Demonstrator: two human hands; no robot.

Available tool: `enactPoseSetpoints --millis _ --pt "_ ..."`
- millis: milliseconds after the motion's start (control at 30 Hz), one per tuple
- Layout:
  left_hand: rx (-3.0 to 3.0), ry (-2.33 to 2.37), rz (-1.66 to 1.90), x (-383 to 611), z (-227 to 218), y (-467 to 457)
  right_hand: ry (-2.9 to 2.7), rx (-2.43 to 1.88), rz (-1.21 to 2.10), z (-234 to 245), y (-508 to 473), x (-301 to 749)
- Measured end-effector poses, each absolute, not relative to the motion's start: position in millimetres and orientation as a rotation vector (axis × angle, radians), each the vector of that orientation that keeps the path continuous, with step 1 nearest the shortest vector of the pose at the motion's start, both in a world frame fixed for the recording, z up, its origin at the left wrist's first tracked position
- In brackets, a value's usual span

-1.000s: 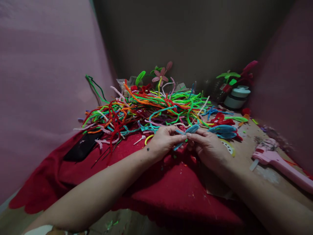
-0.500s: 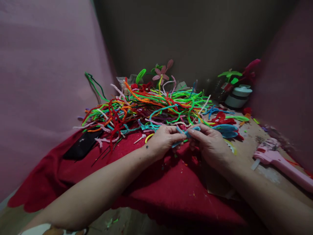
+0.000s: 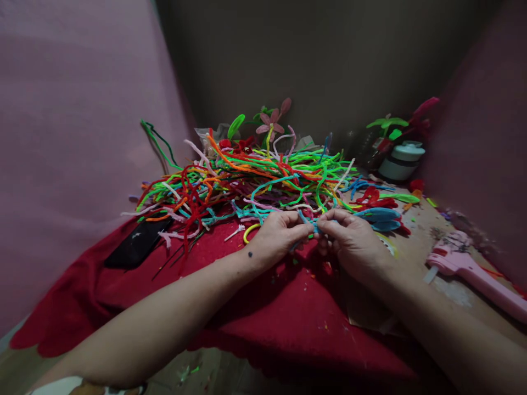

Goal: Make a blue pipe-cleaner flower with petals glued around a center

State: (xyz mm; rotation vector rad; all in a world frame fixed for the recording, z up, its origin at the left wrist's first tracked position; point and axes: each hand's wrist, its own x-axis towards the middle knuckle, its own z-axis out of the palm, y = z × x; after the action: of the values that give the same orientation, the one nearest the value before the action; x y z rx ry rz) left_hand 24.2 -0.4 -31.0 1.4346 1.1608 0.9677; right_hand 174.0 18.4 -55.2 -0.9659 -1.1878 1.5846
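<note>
Between my fingertips is a small piece of blue pipe cleaner (image 3: 303, 217), mostly covered by the fingers. My left hand (image 3: 283, 233) pinches it from the left, thumb against forefinger. From the right, my right hand (image 3: 349, 236) pinches the same piece, its fingertips almost touching those of the left. Just behind the right hand lie blue pipe-cleaner petals (image 3: 382, 218). A large heap of mixed pipe cleaners (image 3: 263, 175) spreads behind both hands, in green, orange, red, pink and light blue.
A black phone (image 3: 138, 244) lies left on the red cloth (image 3: 263, 307). At the right, a pink glue gun (image 3: 465, 263) rests on the board. Behind it stand a lidded jar (image 3: 401, 162) and finished flowers. Pink walls rise on both sides; a pink flower (image 3: 270, 122) stands behind the heap.
Both hands have drawn slightly closer together over the blue pipe cleaner, and less of it shows. The right fingers have curled in, covering the end that stuck out above them.
</note>
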Motion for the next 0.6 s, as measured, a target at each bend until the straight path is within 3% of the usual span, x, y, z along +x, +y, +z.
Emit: enactPoseSetpoints --millis 333,600 --pt "1.541 1.235 1.036 20.4 -30.6 5.1 -1.351 -1.029 1.263 -49.5 15.1 178.4" --pt "1.286 1.100 1.025 19.6 -30.8 4.8 -1.315 -0.936 1.471 -49.3 13.8 172.8"
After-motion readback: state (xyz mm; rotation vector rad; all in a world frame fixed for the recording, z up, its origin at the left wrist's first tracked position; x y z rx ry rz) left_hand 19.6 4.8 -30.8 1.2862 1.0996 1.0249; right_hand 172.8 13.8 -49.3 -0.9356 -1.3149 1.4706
